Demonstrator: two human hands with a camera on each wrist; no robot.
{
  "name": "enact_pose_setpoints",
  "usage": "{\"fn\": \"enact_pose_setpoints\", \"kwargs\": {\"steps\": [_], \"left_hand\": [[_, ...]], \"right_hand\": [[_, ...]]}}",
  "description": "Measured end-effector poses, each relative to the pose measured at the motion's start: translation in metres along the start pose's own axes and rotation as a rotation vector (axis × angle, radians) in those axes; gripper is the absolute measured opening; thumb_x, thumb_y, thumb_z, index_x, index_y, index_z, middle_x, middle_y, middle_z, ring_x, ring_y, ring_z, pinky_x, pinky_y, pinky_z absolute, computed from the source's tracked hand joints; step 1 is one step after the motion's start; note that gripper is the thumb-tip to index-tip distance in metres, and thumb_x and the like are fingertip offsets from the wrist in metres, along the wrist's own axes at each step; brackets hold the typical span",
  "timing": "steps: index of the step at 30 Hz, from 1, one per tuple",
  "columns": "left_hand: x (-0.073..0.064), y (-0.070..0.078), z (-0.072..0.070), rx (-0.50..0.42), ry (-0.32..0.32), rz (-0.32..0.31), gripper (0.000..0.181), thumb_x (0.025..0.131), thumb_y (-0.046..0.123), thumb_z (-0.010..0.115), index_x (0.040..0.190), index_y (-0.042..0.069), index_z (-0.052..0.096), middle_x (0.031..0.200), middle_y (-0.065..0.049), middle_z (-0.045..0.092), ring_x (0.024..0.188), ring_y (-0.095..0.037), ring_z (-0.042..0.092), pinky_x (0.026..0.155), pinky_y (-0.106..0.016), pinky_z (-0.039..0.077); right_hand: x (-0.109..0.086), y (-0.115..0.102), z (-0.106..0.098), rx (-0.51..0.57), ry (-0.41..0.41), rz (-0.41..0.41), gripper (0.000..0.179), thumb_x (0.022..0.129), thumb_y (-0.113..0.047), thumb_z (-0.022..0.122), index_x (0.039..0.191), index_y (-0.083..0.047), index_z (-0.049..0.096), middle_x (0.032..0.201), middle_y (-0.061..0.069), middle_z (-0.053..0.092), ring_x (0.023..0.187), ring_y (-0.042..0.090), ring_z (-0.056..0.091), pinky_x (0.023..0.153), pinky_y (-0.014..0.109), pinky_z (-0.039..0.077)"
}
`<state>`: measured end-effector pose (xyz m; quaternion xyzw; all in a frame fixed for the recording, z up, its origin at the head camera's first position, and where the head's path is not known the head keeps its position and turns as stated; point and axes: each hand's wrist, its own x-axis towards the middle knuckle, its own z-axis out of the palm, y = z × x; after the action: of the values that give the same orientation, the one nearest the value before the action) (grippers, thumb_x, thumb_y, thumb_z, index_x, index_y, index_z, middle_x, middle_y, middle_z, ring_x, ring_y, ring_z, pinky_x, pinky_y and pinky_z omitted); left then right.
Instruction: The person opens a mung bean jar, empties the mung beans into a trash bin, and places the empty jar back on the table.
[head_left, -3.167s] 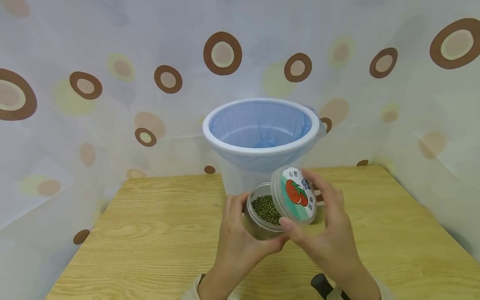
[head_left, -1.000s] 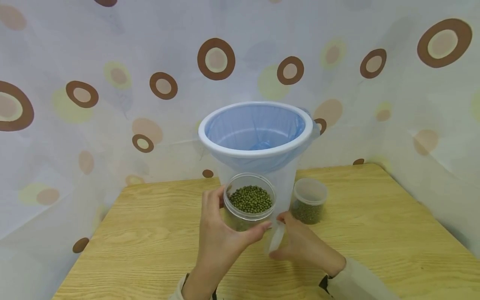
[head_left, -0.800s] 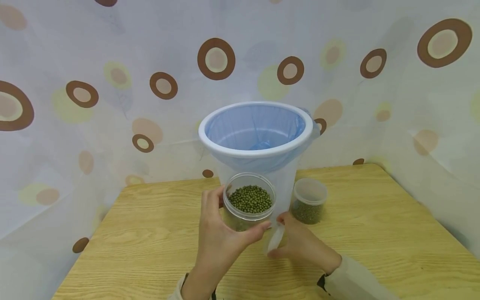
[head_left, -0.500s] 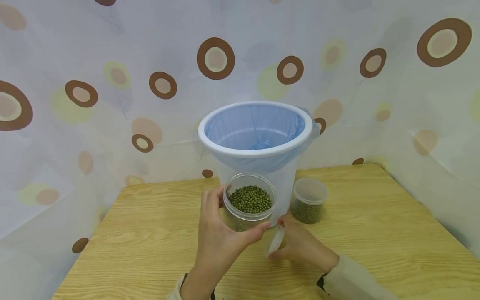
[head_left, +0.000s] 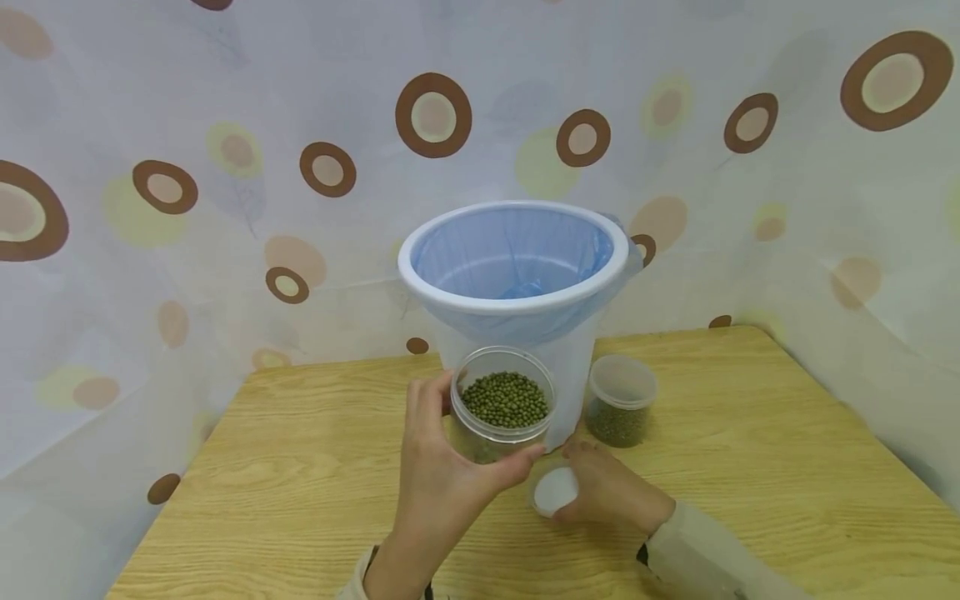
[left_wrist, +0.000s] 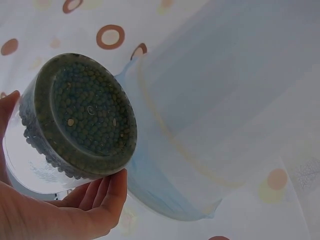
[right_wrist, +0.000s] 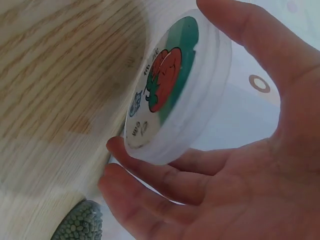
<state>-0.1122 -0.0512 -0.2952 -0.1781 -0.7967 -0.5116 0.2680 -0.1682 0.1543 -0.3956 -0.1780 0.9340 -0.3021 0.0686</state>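
Observation:
A clear plastic jar of mung beans (head_left: 504, 402) is gripped by my left hand (head_left: 438, 487), thumb and fingers around its side. Held in front of the bin, the jar (left_wrist: 90, 115) tips its open mouth toward the head camera, and the beans stay inside. Low over the table, just right of the jar, my right hand (head_left: 611, 490) pinches the round lid (head_left: 557, 490) by its edge. The lid's pale underside faces up in the head view. Its tomato label (right_wrist: 165, 85) faces the wood in the right wrist view; I cannot tell whether the lid touches the table.
Behind the jar stands a white bin (head_left: 513, 307) lined with a blue plastic bag (head_left: 487, 258). A second clear tub (head_left: 619, 400), partly filled with small dark green bits, sits right of the bin. The wooden table (head_left: 300, 467) meets a patterned curtain (head_left: 510, 50) behind.
Over three seconds the lid has left the jar's mouth and come down beside it in my right hand. In the last half second it has tilted flatter, underside up. The left hand stays nearly still.

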Motion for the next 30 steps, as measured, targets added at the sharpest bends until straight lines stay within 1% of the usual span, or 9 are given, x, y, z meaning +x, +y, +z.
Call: {"fn": "enact_pose_setpoints", "kwargs": {"steps": [2,3,4,7,12,16,20,26,30], "left_hand": [[0.0002,0.0,0.0,0.002,-0.001,0.003,0.084,0.057,0.026,0.093,0.127,0.009,0.05,0.11,0.0,0.047,0.102,-0.012,0.046,0.086,-0.034,0.042],[0.0003,-0.0001,0.0,0.004,-0.002,0.003,0.084,0.057,0.027,0.093,0.127,0.01,0.05,0.11,0.0,0.047,0.102,-0.012,0.045,0.086,-0.034,0.042],[0.0003,-0.0001,0.0,0.004,-0.002,0.003,0.084,0.057,0.027,0.093,0.127,0.01,0.05,0.11,0.0,0.047,0.102,-0.012,0.045,0.086,-0.034,0.042],[0.0003,-0.0002,0.0,0.006,-0.005,0.001,0.084,0.057,0.028,0.093,0.127,0.011,0.05,0.11,0.0,0.047,0.102,-0.012,0.045,0.087,-0.034,0.042],[0.0,-0.0005,0.0002,0.008,-0.004,-0.001,0.083,0.057,0.028,0.093,0.127,0.012,0.05,0.11,0.0,0.047,0.102,-0.012,0.045,0.087,-0.034,0.042],[-0.0001,-0.0009,0.0003,0.005,0.0,0.01,0.083,0.057,0.027,0.093,0.127,0.011,0.05,0.11,-0.001,0.047,0.102,-0.012,0.046,0.086,-0.033,0.042],[-0.0002,-0.0011,0.0003,-0.004,-0.002,0.012,0.084,0.057,0.027,0.093,0.127,0.012,0.05,0.11,-0.001,0.047,0.102,-0.013,0.046,0.087,-0.033,0.042],[-0.0016,-0.0015,0.0011,-0.003,-0.008,0.001,0.083,0.057,0.028,0.092,0.127,0.012,0.049,0.11,0.0,0.047,0.102,-0.012,0.045,0.087,-0.034,0.042],[-0.0022,-0.0021,0.0018,-0.005,-0.008,-0.001,0.083,0.058,0.028,0.092,0.127,0.012,0.05,0.109,0.0,0.047,0.101,-0.012,0.045,0.087,-0.034,0.042]], "right_hand": [[0.0012,0.0008,0.0003,-0.03,-0.024,0.032,0.09,0.057,-0.025,0.092,0.126,0.014,0.048,0.115,0.022,0.058,0.104,0.037,0.053,0.091,0.052,0.044],[0.0017,0.0011,0.0005,-0.038,-0.03,0.043,0.091,0.057,-0.026,0.091,0.125,0.015,0.047,0.116,0.023,0.058,0.106,0.039,0.053,0.092,0.053,0.043],[0.0024,0.0017,0.0008,-0.038,-0.035,0.042,0.093,0.058,-0.026,0.091,0.127,0.016,0.045,0.118,0.025,0.057,0.109,0.04,0.052,0.095,0.055,0.04],[0.0032,0.0036,0.0025,-0.047,-0.036,0.045,0.098,0.058,-0.027,0.091,0.129,0.018,0.042,0.122,0.03,0.054,0.113,0.046,0.048,0.096,0.057,0.038],[0.0038,0.0049,0.0029,-0.07,-0.05,0.042,0.099,0.057,-0.027,0.093,0.128,0.019,0.042,0.122,0.035,0.05,0.112,0.051,0.046,0.094,0.059,0.04],[0.0045,0.0044,0.0025,-0.081,-0.056,0.06,0.1,0.055,-0.026,0.094,0.127,0.019,0.042,0.122,0.035,0.048,0.112,0.051,0.046,0.094,0.06,0.04],[0.0049,0.0022,0.0022,-0.077,-0.057,0.085,0.105,0.053,-0.026,0.094,0.129,0.019,0.039,0.121,0.035,0.047,0.113,0.05,0.045,0.094,0.06,0.041],[0.0036,0.0004,0.006,-0.092,-0.022,0.074,0.102,0.05,-0.027,0.096,0.124,0.017,0.041,0.107,0.027,0.049,0.101,0.043,0.048,0.087,0.057,0.044],[0.0029,0.0004,0.0089,-0.092,0.002,0.068,0.102,0.048,-0.03,0.096,0.121,0.016,0.042,0.104,0.025,0.05,0.097,0.042,0.049,0.085,0.056,0.046]]}}
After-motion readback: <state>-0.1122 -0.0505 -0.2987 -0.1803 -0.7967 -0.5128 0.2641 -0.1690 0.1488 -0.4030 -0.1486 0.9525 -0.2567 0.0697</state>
